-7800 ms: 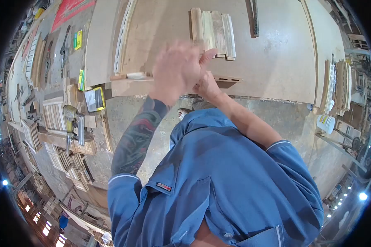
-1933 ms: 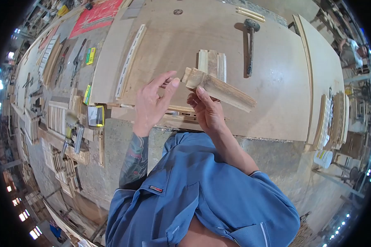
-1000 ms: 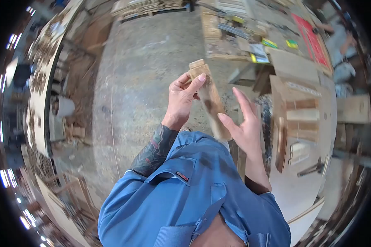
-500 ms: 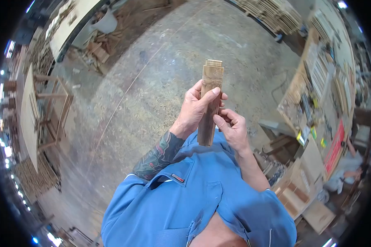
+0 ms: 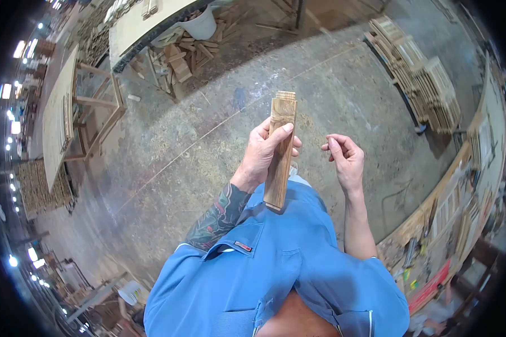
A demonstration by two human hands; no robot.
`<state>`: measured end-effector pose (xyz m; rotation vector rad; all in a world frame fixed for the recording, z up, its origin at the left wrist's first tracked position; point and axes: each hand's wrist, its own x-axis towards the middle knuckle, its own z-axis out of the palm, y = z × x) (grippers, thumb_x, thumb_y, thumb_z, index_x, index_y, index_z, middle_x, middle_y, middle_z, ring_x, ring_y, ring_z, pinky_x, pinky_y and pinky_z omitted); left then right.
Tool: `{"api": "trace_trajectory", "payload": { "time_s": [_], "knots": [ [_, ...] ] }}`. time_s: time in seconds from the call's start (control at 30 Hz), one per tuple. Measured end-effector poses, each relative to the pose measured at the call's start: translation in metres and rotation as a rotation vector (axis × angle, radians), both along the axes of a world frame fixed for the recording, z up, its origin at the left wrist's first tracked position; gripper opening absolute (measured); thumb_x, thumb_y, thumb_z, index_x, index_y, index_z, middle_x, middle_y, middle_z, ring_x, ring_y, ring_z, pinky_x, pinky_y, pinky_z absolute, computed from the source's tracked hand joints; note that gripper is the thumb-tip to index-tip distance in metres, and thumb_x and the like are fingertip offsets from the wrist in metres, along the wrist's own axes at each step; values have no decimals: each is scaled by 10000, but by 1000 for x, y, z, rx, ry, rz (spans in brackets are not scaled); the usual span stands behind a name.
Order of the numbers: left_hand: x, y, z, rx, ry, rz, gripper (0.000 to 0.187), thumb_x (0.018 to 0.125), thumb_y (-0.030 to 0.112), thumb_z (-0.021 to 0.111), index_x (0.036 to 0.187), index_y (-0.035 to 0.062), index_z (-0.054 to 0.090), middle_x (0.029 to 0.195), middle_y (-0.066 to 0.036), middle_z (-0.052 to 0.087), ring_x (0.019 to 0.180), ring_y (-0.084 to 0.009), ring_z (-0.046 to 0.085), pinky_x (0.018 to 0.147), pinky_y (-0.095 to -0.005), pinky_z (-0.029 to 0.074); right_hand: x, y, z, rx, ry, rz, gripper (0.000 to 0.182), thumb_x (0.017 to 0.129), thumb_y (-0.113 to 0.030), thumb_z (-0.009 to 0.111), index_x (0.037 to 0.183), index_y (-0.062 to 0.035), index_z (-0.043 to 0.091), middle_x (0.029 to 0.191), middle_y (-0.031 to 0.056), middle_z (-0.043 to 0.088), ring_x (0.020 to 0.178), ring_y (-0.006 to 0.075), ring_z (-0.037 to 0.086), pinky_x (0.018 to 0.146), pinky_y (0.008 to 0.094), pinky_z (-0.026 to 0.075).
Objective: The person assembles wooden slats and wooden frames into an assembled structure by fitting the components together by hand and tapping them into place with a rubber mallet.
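My left hand (image 5: 260, 151) is closed around a flat brown wooden piece (image 5: 279, 163) with a stepped, narrower end at the top. The thumb lies across its face and the fingertips show at its right edge. The piece stands nearly upright in view, its lower end over my blue clothing (image 5: 230, 286). To the right, apart from the wood, my right hand (image 5: 348, 160) is raised with fingers curled and the thumb close against them. Whether something small is pinched there I cannot make out.
A workbench (image 5: 416, 224) with tools and wooden parts curves along the right. Stacked wooden panels (image 5: 416, 78) lie on the floor at upper right. Wood scraps (image 5: 180, 62) and a white bucket (image 5: 201, 25) are at upper left, near a wooden frame stand (image 5: 98, 101).
My right hand has come off the wooden piece and moved right. The left hand still grips the piece. The view has turned, shifting the workbench lower right and the stacked panels farther into view.
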<state>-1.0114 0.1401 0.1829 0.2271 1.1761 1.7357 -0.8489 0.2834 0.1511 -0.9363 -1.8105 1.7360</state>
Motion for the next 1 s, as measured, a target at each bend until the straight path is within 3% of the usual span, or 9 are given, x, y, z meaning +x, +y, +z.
{"api": "trace_trajectory", "payload": {
  "time_s": [0.37,0.53,0.7,0.77,0.9,1.0],
  "knots": [
    [-232,46,-18,135,-90,178,287,951,259,632,1117,39,554,914,-52,634,742,-109,653,643,-259,565,-270,54,-20,-36,0,234,210,970,-190,627,1065,-9,676,860,34,701,771,68,633,637,223,482],
    [-355,61,-4,11,282,345,220,946,175,645,1092,32,563,857,-34,638,730,-81,633,642,-246,546,-391,58,-12,-22,-10,261,228,959,-198,642,1079,-6,678,864,35,704,715,58,605,624,222,489],
    [-464,77,-26,-167,458,252,179,924,177,686,1008,34,620,765,6,623,628,-73,592,572,-245,486,-479,83,-19,29,-49,274,192,943,-134,629,1056,8,691,826,27,687,737,64,602,663,229,492],
    [-491,83,-54,-274,351,238,197,900,221,714,905,33,654,675,14,611,577,-58,574,525,-241,470,-504,97,-33,18,-86,237,184,930,-130,639,1039,6,697,822,45,700,728,74,610,666,247,502],
    [-539,98,-102,-374,185,241,250,904,265,721,1000,45,651,704,-8,621,562,-78,591,490,-238,480,-552,146,-59,23,-161,278,193,939,-130,628,1052,14,687,801,22,680,682,58,576,617,217,474],
    [-581,115,-96,-492,178,382,234,940,269,673,1024,72,579,751,0,592,591,-80,596,508,-239,513,-602,189,-55,108,-198,315,200,936,-141,630,1049,13,688,788,21,677,665,52,563,610,222,469]
  ]
}}
